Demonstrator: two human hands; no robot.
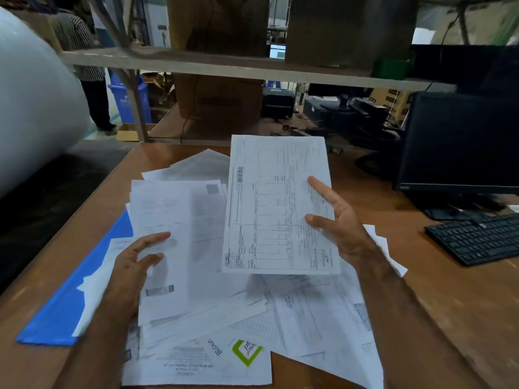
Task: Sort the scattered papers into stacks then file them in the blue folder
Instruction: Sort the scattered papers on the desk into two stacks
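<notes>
Nearest, at 6 o'clock, a logo sheet (196,360) lay upside down on the heap of papers (317,313), which spread loose across the table (449,318) w/ no stacks visible yet.

Left hand (132,265), approx 8 o'clock, hovered over or lightly touched a barcode sheet (174,248); fingers half curled, spread, thumb apart. Motion blur, so couldn't tell whether it really gripped anything; looked empty.

Right hand (339,220), approx 3 o'clock of centre, held one form (278,206) lifted clear of the heap: thumb pressed on the front near the right edge, index out straight along the face, other fingers hidden behind.

Folder (64,304) lay at 8-9 o'clock, flat, partly buried under the heap's left edge, just outboard of the left hand and well apart from the right.

Risks, as judged: form was held by one edge only, so it could droop, fold or slip if swung fast. Left hand sweeping into overlapped sheets could drag neighbours along & mix types. Papers covering the folder would need clearing first, else opening it could shove sheets off the near-left edge.

Further out: keyboard (477,237) at 3 o'clock, monitor (460,141) at 2, a shelf (224,63) w/ boxes (219,23) at 12, a blue bin (123,99) and a person (84,66) standing at 10-11.
</notes>
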